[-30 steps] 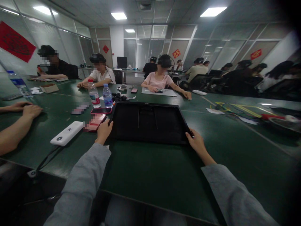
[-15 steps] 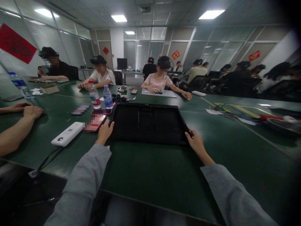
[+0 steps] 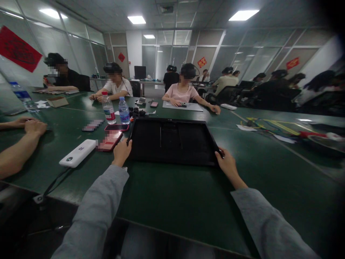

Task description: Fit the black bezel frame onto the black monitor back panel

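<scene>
Tray (image 3: 170,144), black and shallow, is right of the white power bank (image 3: 77,153), the left hand (image 3: 122,153) and right hand (image 3: 228,164) gripping its opposite ends; both grips look complete, neither is released yet, any lift is unclear.

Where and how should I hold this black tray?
The black tray is likely best gripped by its two short side rims, one hand from each side, where the left hand and right hand hold it: it's wide, with raised edges.
</scene>
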`<state>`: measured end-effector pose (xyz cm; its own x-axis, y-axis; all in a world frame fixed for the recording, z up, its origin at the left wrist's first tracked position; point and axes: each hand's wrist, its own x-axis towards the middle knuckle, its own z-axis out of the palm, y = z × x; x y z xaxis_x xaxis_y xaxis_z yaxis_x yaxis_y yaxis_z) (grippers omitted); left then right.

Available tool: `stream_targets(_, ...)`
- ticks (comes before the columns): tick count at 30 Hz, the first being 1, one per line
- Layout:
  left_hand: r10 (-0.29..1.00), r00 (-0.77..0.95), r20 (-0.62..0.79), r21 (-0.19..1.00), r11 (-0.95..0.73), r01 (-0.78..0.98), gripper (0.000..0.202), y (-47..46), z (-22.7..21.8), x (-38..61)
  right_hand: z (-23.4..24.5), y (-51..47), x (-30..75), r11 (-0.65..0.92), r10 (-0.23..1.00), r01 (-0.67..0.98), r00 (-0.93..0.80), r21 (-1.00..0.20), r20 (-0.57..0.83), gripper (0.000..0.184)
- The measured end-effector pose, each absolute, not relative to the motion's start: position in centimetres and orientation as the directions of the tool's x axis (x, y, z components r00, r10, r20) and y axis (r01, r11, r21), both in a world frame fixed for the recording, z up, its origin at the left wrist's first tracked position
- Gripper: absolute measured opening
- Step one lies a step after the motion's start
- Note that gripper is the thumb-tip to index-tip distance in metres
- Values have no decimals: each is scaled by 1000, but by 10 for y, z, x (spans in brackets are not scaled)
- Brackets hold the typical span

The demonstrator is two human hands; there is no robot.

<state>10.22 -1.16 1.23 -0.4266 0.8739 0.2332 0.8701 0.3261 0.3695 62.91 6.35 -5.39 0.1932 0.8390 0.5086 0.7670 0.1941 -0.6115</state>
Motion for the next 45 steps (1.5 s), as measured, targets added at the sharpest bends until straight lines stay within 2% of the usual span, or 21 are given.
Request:
stream_targets(2, 861, -409, 302, 328, 309, 893, 50, -15, 16, 107, -50, 61, 627, 196, 811, 798, 195, -570, 552, 56)
stream_targets(6, 790, -353, 501, 295, 227, 928, 54, -19, 22, 123, -36, 48, 608, 198, 676, 883, 191, -425, 712, 58)
stream_targets(10, 807, -155, 570, 252, 8, 968, 56, -20, 23, 145, -24, 31, 576, 246, 674, 909, 88, -336, 733, 69)
stream_targets(13, 838, -16, 545, 191, -105, 976, 57, -19, 18, 156, -21, 25, 560, 319, 703, 906, -30, -278, 711, 78)
stream_targets(16, 888, 14, 460, 172, -105, 980, 54, -15, 12, 158, -24, 25, 555, 413, 774, 876, -195, -247, 603, 78)
stream_targets(18, 914, 12, 405, 168, -87, 982, 51, -13, 8, 156, -25, 27, 556, 423, 819, 866, -240, -265, 522, 78)
stream_targets(24, 915, 18, 403, 155, -87, 984, 52, -11, 6, 153, -25, 29, 558, 392, 846, 875, -222, -283, 484, 79)
stream_targets(27, 904, 16, 426, 166, -96, 981, 55, -12, 6, 154, -22, 28, 557, 418, 836, 873, -262, -252, 482, 68)
stream_targets(30, 919, 26, 393, 176, -103, 979, 52, -12, 6, 154, -20, 27, 555, 445, 809, 874, -300, -193, 505, 57)
stream_targets(35, 906, 3, 423, 201, -97, 975, 54, -11, 6, 152, -20, 25, 555, 409, 835, 870, -235, -276, 497, 71)
stream_targets(39, 922, 36, 386, 187, -117, 975, 51, -11, 5, 152, -21, 26, 556, 422, 837, 873, -272, -244, 474, 59)
stream_targets(43, 922, 13, 387, 199, -97, 975, 53, -11, 6, 152, -23, 28, 558, 398, 845, 882, -245, -252, 475, 64)
stream_targets(45, 929, 23, 369, 195, -102, 976, 51, -10, 6, 152, -24, 29, 559, 410, 841, 881, -264, -237, 473, 59)
